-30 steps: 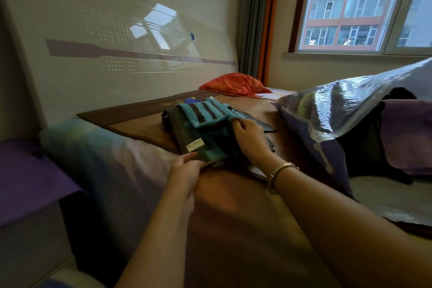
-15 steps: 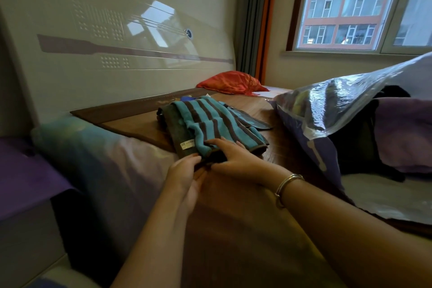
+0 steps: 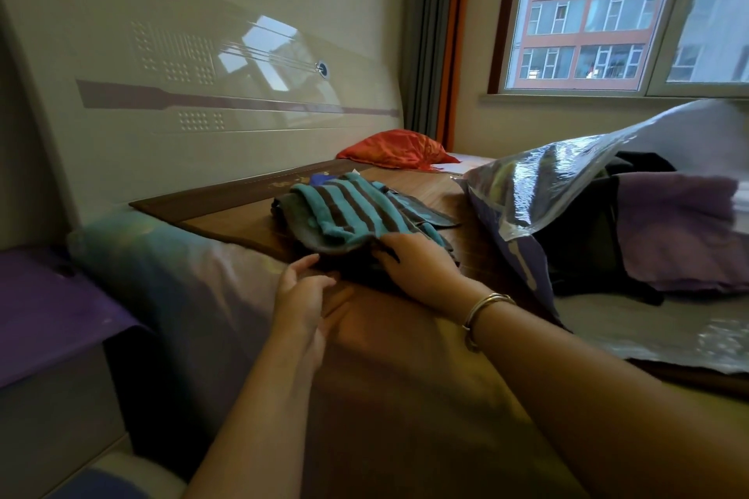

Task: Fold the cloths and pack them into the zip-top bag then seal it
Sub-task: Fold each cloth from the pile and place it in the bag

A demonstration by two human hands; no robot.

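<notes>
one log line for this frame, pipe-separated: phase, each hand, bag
phase: folding | right hand: grips edge of striped cloth | left hand: open, beside cloth | zip-top bag: unsealed, dark and purple cloths inside

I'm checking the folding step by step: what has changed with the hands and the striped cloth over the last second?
The left hand let go of the teal-and-brown striped cloth and drew back, open. The cloth's upper layer was folded forward, hiding its white label. The right hand moved to the near edge and grips it. The shiny clear zip-top bag and the red cloth stayed put.
</notes>
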